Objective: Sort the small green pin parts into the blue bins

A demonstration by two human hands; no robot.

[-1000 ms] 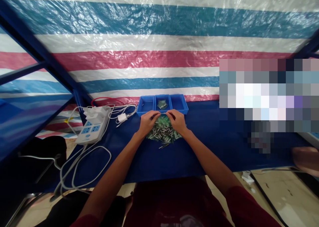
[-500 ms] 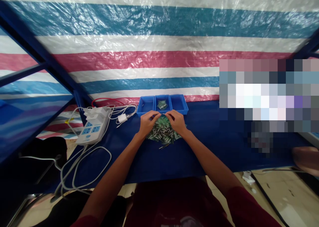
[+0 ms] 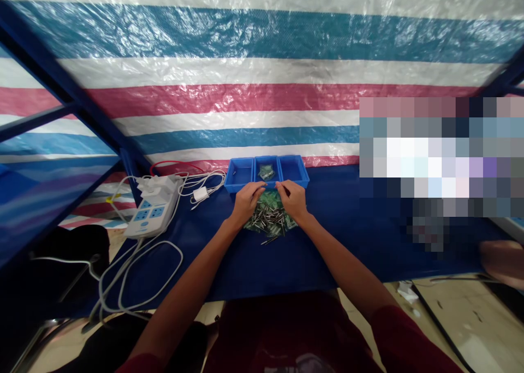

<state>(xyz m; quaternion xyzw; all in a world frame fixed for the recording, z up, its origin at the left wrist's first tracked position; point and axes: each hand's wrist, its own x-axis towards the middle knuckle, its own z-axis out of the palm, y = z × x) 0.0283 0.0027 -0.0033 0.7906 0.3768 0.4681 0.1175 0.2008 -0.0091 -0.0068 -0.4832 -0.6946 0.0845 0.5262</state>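
Blue covers the desk (image 3: 278,274), whose near edge runs just in front of the person's dark red shirt (image 3: 282,329). A pile of small metal pins and green pieces (image 3: 271,218) lies on it between the forearms, well back from that edge, with bare blue surface in front. One pin (image 3: 268,241) sticks out at the pile's near side.

The left hand (image 3: 245,202) and right hand (image 3: 293,201) hover over the far side of the pile, close to the front wall of the blue trays. Their fingers bend inward toward each other, with a narrow gap between the two hands; the tips are too small to tell whether they grasp a piece or are released.

The trays stand side by side behind the hands: the left tray (image 3: 240,163), the middle tray (image 3: 266,159) with greenish pieces (image 3: 266,171) inside, and the right tray (image 3: 293,171). Right of them and of the right hand, the desk stretches out broadly toward a blurred patch.

Room is tighter on the left, where a white charger (image 3: 200,194), looped cables (image 3: 180,253) and a power strip (image 3: 149,214) lie near the desk's left side. A striped plastic sheet (image 3: 245,97) rises behind the trays.
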